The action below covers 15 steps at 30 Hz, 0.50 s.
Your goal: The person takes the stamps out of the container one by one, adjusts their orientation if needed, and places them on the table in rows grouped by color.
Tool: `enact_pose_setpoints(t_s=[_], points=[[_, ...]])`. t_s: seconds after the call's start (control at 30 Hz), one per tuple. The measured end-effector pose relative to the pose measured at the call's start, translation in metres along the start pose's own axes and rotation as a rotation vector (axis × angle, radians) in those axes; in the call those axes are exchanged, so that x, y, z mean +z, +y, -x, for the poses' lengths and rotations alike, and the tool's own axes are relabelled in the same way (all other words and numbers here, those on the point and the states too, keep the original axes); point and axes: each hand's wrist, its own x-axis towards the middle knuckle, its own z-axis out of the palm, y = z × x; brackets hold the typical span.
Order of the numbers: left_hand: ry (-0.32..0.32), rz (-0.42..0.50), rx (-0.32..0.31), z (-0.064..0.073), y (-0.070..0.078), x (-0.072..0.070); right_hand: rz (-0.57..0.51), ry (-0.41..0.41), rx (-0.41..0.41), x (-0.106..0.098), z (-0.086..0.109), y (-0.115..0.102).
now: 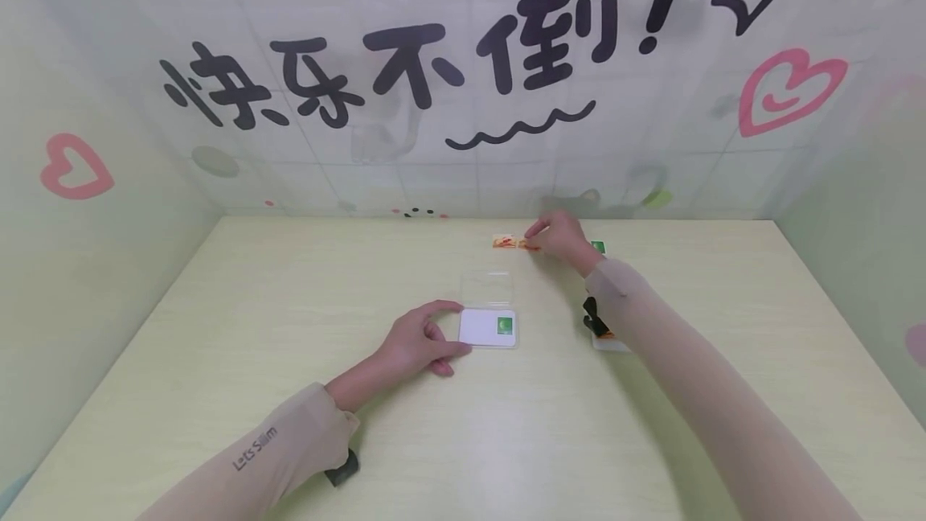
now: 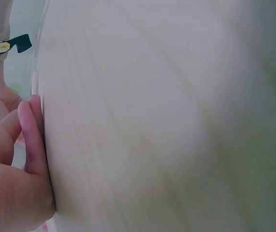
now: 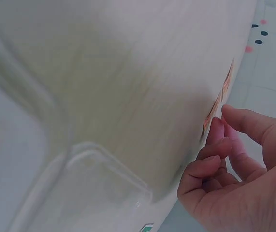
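A shallow clear case with a white base lies mid-table, and a small green picture piece sits on its right part. My left hand holds the case at its left end, index finger on the far edge and thumb on the near edge. At the back of the table, my right hand pinches a small orange picture piece at table level, partly covered by the fingers. Another orange picture piece lies just left of it. In the right wrist view, the thumb and fingertips meet beside the pieces.
A clear plastic piece lies directly behind the case. Another green piece is right of my right hand. Under the right sleeve, a second clear case with orange in it is partly hidden. A printed wall closes the back.
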Motion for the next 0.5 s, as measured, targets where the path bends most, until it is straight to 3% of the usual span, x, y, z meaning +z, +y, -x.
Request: enact_pose_setpoints(t_s=[0.5], points=[[-0.003,-0.006,0.003,0.0004,0.0011,-0.0002,0.017,-0.027,-0.031,0.0,0.0015,0.0045]])
